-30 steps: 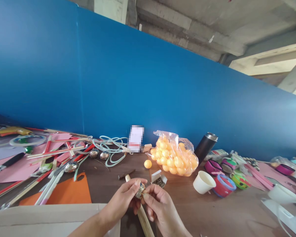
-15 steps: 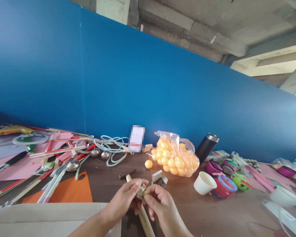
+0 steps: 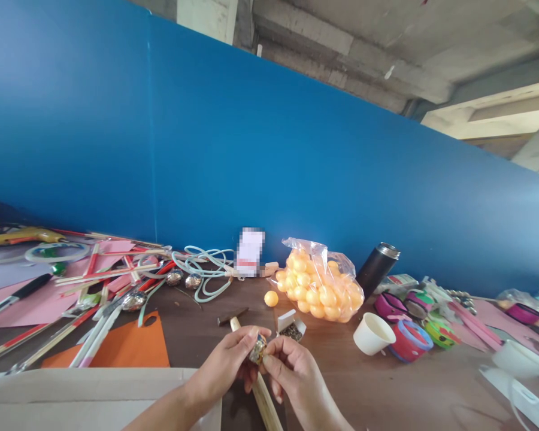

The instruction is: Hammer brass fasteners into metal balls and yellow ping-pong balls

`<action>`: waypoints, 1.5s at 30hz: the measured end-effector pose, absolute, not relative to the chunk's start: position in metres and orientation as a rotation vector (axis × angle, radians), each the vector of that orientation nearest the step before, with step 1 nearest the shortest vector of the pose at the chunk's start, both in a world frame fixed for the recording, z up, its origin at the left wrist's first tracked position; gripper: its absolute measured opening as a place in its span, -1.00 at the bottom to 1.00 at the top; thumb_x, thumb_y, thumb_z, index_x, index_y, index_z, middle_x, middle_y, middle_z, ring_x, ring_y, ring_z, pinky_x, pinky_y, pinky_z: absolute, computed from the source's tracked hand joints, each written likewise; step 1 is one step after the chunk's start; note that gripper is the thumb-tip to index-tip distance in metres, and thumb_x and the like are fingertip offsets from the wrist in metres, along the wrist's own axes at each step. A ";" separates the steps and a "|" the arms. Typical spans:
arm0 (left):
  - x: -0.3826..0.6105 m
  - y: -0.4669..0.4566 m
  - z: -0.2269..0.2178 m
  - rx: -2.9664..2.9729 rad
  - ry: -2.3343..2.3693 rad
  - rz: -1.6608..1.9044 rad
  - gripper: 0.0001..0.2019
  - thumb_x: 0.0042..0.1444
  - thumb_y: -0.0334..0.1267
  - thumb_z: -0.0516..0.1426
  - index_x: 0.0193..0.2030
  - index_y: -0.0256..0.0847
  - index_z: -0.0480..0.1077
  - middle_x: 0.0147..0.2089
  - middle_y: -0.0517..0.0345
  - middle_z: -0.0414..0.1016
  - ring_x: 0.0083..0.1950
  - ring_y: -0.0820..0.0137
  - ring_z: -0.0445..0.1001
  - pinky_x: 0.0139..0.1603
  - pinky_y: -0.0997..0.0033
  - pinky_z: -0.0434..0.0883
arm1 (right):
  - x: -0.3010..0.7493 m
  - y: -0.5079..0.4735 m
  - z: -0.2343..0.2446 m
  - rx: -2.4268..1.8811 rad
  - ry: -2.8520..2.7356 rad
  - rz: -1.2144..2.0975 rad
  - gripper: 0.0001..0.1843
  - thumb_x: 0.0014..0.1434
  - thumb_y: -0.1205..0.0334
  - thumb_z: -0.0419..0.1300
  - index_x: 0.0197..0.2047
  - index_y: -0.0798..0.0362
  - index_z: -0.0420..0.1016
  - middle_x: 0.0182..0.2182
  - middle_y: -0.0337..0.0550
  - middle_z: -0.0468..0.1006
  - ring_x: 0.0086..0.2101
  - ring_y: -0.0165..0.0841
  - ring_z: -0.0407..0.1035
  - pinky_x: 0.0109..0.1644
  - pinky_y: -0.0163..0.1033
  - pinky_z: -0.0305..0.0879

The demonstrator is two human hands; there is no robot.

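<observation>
Between the fingertips of both hands is a small shiny metallic ball (image 3: 257,350), silver with gold glints. My left hand (image 3: 233,359) grips it from the left, thumb on top. The thumb and fingers of my right hand (image 3: 291,371) pinch at its right side. Both hands are closed, and the fingers hide part of the ball. Under them lies a hammer (image 3: 266,402), its wooden handle pointing toward me and its dark head beyond my left fingers. Just past my right hand sits a small open white box (image 3: 300,325) of tiny dark metal bits.
Behind the hands are a clear bag of orange balls (image 3: 318,293), one loose orange ball (image 3: 271,299) and a black bottle (image 3: 377,266). A paper cup (image 3: 372,335) and colourful pouches stand right. Sticks, a coiled pale cord (image 3: 211,287) and orange sheet (image 3: 130,344) lie left, before a blue partition.
The metallic ball appears turned very slightly between my fingers. Both hands stay in the same place, and nothing else on the table has moved.
</observation>
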State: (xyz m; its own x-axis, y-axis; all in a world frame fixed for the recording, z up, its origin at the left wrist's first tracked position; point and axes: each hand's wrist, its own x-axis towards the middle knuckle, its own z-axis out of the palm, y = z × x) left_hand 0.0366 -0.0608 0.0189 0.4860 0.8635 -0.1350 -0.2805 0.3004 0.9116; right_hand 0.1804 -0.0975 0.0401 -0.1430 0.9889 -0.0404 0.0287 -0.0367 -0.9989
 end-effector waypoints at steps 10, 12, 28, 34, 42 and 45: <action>0.036 -0.060 0.015 1.055 0.750 0.864 -0.46 0.05 0.09 0.02 -0.01 -0.34 0.32 -0.56 0.22 0.31 -0.63 0.50 0.25 -0.62 0.49 0.24 | 0.179 -0.096 0.030 -1.167 -1.284 1.325 -0.70 0.09 0.05 0.20 -0.42 0.10 0.25 -0.67 -0.42 0.34 -0.72 -0.64 0.10 -0.66 -0.49 0.01; 0.037 -0.061 0.013 1.096 0.761 0.883 -0.46 0.07 0.10 0.00 -0.01 -0.34 0.32 -0.56 0.23 0.30 -0.62 0.49 0.25 -0.62 0.49 0.24 | 0.177 -0.096 0.028 -1.155 -1.259 1.326 -0.69 0.09 0.04 0.21 -0.43 0.09 0.25 -0.68 -0.42 0.33 -0.72 -0.64 0.10 -0.66 -0.49 0.04; 0.038 -0.066 0.017 1.277 0.866 0.914 -0.45 0.11 0.13 -0.09 0.00 -0.31 0.29 -0.51 0.23 0.31 -0.58 0.51 0.26 -0.59 0.50 0.22 | 0.172 -0.091 0.017 -1.153 -1.263 1.275 -0.70 0.12 0.05 0.18 -0.44 0.05 0.19 -0.65 -0.41 0.36 -0.72 -0.57 0.22 -0.68 -0.47 0.13; 0.038 -0.061 0.012 0.976 0.740 0.953 -0.50 0.06 0.08 0.03 0.00 -0.27 0.32 -0.46 0.19 0.35 -0.55 0.48 0.31 -0.57 0.47 0.26 | 0.181 -0.097 0.037 -1.348 -1.460 1.050 -0.73 0.16 0.00 0.08 -0.41 0.02 0.22 -0.57 -0.36 0.38 -0.67 -0.56 0.18 -0.63 -0.44 0.08; 0.035 -0.056 0.021 0.775 0.659 1.052 -0.56 0.03 0.00 0.10 -0.05 -0.27 0.38 -0.30 0.07 0.41 -0.52 0.50 0.33 -0.57 0.46 0.28 | 0.183 -0.105 0.020 -2.026 -2.165 0.386 -0.77 -0.28 0.28 0.26 -0.43 -0.04 0.42 -0.57 -0.26 0.51 -0.56 -0.26 0.42 -0.52 -0.32 0.07; 0.028 -0.053 0.033 0.800 0.695 1.113 -0.57 0.03 0.00 0.11 -0.07 -0.28 0.40 -0.26 0.02 0.43 -0.49 0.48 0.35 -0.52 0.43 0.31 | 0.178 -0.103 0.003 -2.096 -2.131 0.355 -0.82 -0.21 0.31 0.17 -0.42 -0.04 0.43 -0.56 -0.16 0.55 -0.52 -0.15 0.46 -0.50 -0.26 0.11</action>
